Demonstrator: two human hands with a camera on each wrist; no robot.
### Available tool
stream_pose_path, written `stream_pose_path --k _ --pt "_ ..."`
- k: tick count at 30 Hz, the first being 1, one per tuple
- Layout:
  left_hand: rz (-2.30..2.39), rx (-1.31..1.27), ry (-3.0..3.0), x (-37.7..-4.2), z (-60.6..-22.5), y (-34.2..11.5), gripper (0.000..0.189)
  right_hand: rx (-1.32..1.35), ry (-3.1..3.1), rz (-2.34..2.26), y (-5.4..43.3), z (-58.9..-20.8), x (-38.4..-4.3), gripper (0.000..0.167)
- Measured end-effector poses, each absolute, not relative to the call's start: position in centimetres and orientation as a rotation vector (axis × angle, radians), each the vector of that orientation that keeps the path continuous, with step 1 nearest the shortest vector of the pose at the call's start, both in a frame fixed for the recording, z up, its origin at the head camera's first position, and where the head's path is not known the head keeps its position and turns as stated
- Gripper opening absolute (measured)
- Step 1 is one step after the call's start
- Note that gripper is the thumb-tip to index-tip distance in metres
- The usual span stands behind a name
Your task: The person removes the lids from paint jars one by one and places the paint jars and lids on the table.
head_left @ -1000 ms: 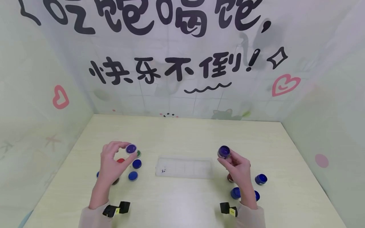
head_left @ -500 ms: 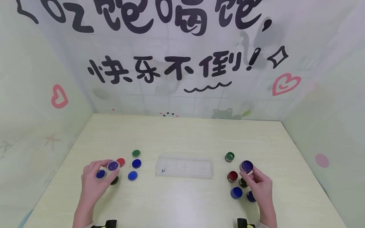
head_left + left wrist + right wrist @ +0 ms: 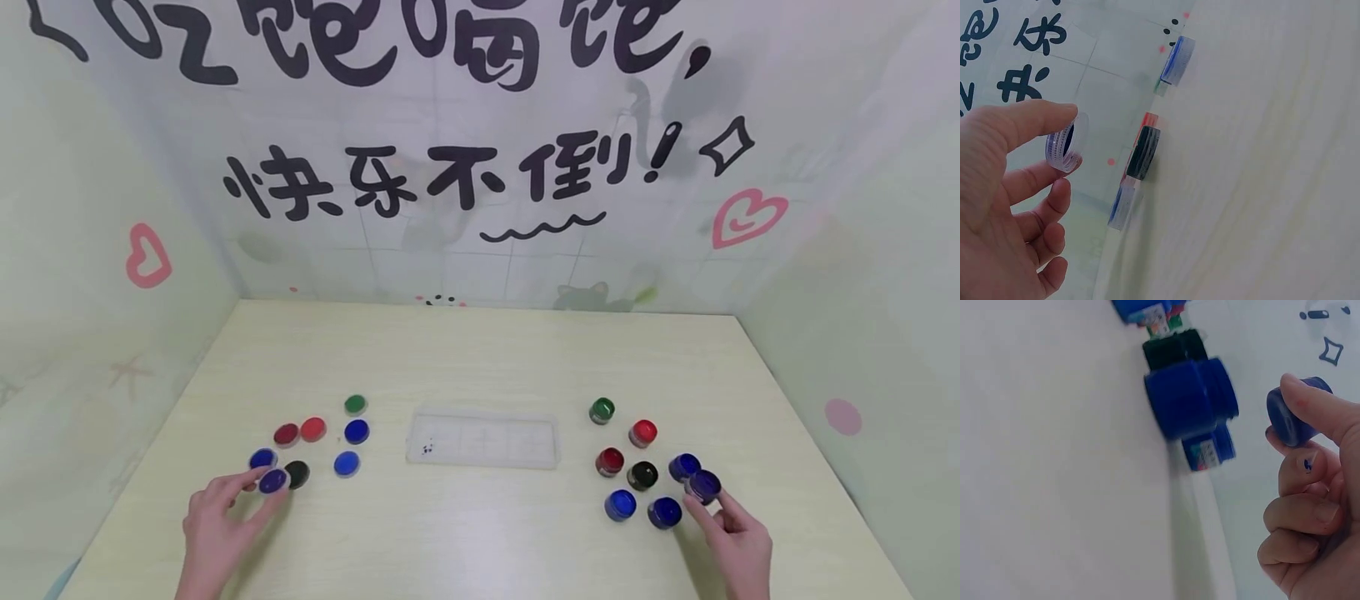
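Observation:
My left hand [image 3: 221, 521] pinches a clear-rimmed purple jar lid [image 3: 273, 481] between thumb and forefinger. In the left wrist view the lid [image 3: 1067, 145] is held on edge, other fingers curled loosely below. Close by lie a dark blue lid [image 3: 262, 458] and a black lid [image 3: 297, 474]. Over on the right, my right hand [image 3: 738, 542] grips a small dark purple-blue paint jar [image 3: 702, 486] between thumb and fingers. It overlaps a dark blue jar [image 3: 684, 465] in the head view. A blue smear [image 3: 1308, 464] marks one finger in the right wrist view.
More lids, among them green [image 3: 355, 404], red [image 3: 312, 429] and blue [image 3: 347, 463], lie on the left. Open paint jars, including green [image 3: 602, 410], dark red [image 3: 610, 462] and black [image 3: 642, 475], stand on the right. A clear tray [image 3: 483, 462] sits mid-table. Fabric walls enclose the table.
Both hands have moved apart and toward the front of the table, the left carrying the purple lid, the right the purple-blue jar. Lids and jars they covered before now show.

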State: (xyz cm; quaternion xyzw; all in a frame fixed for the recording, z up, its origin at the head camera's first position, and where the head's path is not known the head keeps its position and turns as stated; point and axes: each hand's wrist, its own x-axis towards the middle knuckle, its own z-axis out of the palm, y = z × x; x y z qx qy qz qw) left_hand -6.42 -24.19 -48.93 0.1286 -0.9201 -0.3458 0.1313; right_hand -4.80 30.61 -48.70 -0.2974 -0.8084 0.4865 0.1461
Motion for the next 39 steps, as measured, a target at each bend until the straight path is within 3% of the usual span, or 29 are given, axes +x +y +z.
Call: stream_pose_path --k 4,7,20,28,35,39 --pt "-0.983 0.365 -2.664 -6.2 -49.5 -24.0 0.046 -0.926 -2.423 1.337 31.3 -49.1 -4.0 0.056" --pt "-0.980 0.394 -2.683 -6.2 -49.7 -23.9 0.046 -1.007 -2.485 1.328 31.8 -49.4 -3.6 0.064" --pt "-0.927 0.439 -2.862 -6.2 -50.0 -24.3 0.051 -1.155 -2.715 1.256 33.0 -50.5 -3.7 0.095" --pt "-0.843 0.467 -2.947 -6.3 -49.9 -24.3 0.049 -1.041 -2.877 1.157 33.4 -50.7 -3.8 0.099" --pt "-0.784 0.516 -2.994 -6.2 -49.5 -24.3 0.052 -1.043 -2.951 1.129 33.3 -50.5 -3.7 0.119" --pt "-0.761 0.509 -3.046 -6.2 -49.4 -24.5 0.055 -1.018 -2.991 1.073 33.2 -50.5 -3.6 0.121"
